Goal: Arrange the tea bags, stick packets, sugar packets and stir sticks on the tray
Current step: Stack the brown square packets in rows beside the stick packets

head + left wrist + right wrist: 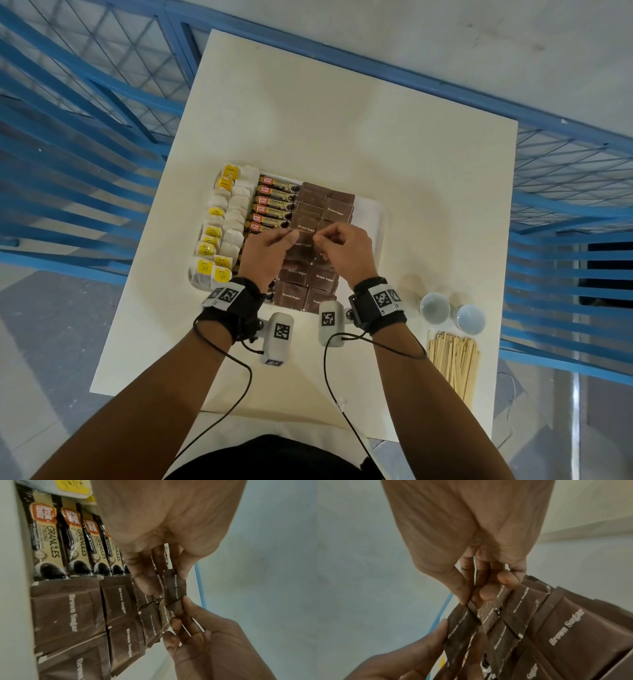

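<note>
Both hands hold one brown sugar packet above the tray: left hand fingers pinch its left edge, right hand fingers its right. Tea bags, stick packets fill the tray; stir sticks lie on the worktop

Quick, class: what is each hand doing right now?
Left hand: pinching one end of a brown sugar packet.
Right hand: pinching the other end of the same packet.

Tray packed except its right strip; cups and stir sticks crowd the near-right table.
</note>
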`<move>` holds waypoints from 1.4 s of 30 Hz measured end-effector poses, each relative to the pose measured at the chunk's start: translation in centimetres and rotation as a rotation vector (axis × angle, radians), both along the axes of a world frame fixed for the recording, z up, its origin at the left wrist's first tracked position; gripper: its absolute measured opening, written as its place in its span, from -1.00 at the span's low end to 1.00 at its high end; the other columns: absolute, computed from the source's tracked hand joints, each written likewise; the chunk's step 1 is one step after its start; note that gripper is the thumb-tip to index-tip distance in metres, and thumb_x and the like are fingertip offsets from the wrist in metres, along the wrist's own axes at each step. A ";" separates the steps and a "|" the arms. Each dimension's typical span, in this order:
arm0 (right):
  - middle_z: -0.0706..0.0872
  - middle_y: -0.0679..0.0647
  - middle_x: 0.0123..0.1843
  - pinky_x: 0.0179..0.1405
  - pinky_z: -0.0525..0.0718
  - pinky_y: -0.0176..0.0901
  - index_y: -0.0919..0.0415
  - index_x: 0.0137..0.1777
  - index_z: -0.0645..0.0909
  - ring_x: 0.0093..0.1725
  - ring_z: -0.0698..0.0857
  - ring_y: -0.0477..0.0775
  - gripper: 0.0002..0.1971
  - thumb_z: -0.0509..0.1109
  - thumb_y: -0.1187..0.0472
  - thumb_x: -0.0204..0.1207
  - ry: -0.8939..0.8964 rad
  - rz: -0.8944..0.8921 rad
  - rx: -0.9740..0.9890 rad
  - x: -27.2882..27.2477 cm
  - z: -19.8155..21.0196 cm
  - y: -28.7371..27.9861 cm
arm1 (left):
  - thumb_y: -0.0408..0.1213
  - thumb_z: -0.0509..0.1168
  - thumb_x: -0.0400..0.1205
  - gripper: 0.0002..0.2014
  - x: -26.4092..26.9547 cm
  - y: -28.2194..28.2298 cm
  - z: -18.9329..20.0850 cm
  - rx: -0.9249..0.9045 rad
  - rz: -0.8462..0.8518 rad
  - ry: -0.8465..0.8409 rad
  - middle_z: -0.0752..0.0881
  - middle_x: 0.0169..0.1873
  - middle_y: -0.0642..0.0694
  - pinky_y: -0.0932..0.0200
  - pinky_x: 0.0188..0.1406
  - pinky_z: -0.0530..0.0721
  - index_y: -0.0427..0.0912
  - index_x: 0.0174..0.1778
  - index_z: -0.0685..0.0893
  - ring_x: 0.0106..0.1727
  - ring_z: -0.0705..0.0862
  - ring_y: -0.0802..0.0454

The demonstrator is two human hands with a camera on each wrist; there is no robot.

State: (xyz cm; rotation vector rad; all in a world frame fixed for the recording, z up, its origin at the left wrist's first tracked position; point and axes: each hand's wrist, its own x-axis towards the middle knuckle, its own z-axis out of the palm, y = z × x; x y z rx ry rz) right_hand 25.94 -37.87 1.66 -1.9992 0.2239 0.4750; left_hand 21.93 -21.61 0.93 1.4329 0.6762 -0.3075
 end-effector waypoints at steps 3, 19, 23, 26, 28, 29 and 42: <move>0.83 -0.01 -0.18 -0.21 0.78 -0.26 0.06 -0.09 0.76 -0.24 0.78 -0.07 -0.97 0.57 0.18 0.54 0.031 -0.001 0.005 0.1 -0.1 0.0 | -0.25 0.42 0.71 -0.86 0.2 0.0 0.0 -0.025 0.031 0.018 0.87 -0.09 -0.14 -0.16 -0.03 0.86 -0.14 0.12 0.85 -0.04 0.87 -0.12; 0.84 -0.06 -0.15 0.03 0.81 -0.10 0.08 -0.02 0.78 -0.12 0.81 -0.07 -0.90 0.57 0.11 0.53 -0.004 -0.054 -0.182 5.6 -1.6 0.6 | -0.12 0.35 0.75 -0.79 0.1 2.7 -1.6 0.119 -0.031 0.051 0.84 -0.34 0.04 0.16 -0.38 0.68 -0.20 0.05 0.76 -0.38 0.75 0.11; 0.84 -0.05 -0.14 0.12 0.80 0.04 0.10 -0.01 0.80 -0.10 0.82 -0.04 -0.88 0.59 0.11 0.51 -0.009 -0.021 -0.179 6.4 -2.0 1.5 | -0.16 0.35 0.75 -0.81 -0.3 2.9 -1.7 0.100 -0.038 0.057 0.84 -0.34 0.02 0.21 -0.41 0.67 -0.21 0.05 0.75 -0.40 0.73 0.12; 0.83 -0.08 -0.16 0.11 0.79 0.00 0.04 -0.05 0.78 -0.11 0.80 -0.07 -0.93 0.59 0.12 0.51 -0.008 -0.017 -0.191 6.6 -2.2 1.7 | -0.16 0.35 0.75 -0.80 -0.3 2.9 -1.8 0.079 -0.040 0.071 0.83 -0.34 0.01 0.27 -0.46 0.62 -0.23 0.08 0.75 -0.42 0.71 0.13; 0.82 -0.07 -0.15 0.05 0.77 -0.15 0.11 0.01 0.80 -0.14 0.76 -0.11 -0.87 0.58 0.11 0.52 -0.023 -0.009 -0.237 6.6 -2.3 1.7 | -0.15 0.35 0.76 -0.81 -0.3 2.9 -1.9 0.079 -0.051 0.072 0.84 -0.32 0.00 0.26 -0.46 0.61 -0.21 0.08 0.75 -0.41 0.72 0.13; 0.81 -0.05 -0.15 -0.04 0.72 -0.28 0.14 0.04 0.81 -0.16 0.73 -0.13 -0.84 0.57 0.11 0.53 -0.037 0.004 -0.270 6.6 -2.3 1.7 | -0.15 0.35 0.76 -0.81 -0.3 2.9 -2.0 0.080 -0.057 0.072 0.84 -0.31 -0.01 0.26 -0.46 0.61 -0.20 0.08 0.76 -0.40 0.72 0.13; 0.74 -0.07 -0.23 -0.25 0.53 -0.50 0.17 0.00 0.73 -0.25 0.66 -0.20 -0.85 0.59 0.18 0.50 -0.165 -0.044 -0.338 5.8 -2.8 2.0 | -0.15 0.33 0.77 -0.83 -0.4 2.9 -1.8 0.096 -0.099 0.070 0.85 -0.26 -0.02 0.21 -0.38 0.65 -0.15 0.08 0.76 -0.36 0.75 0.10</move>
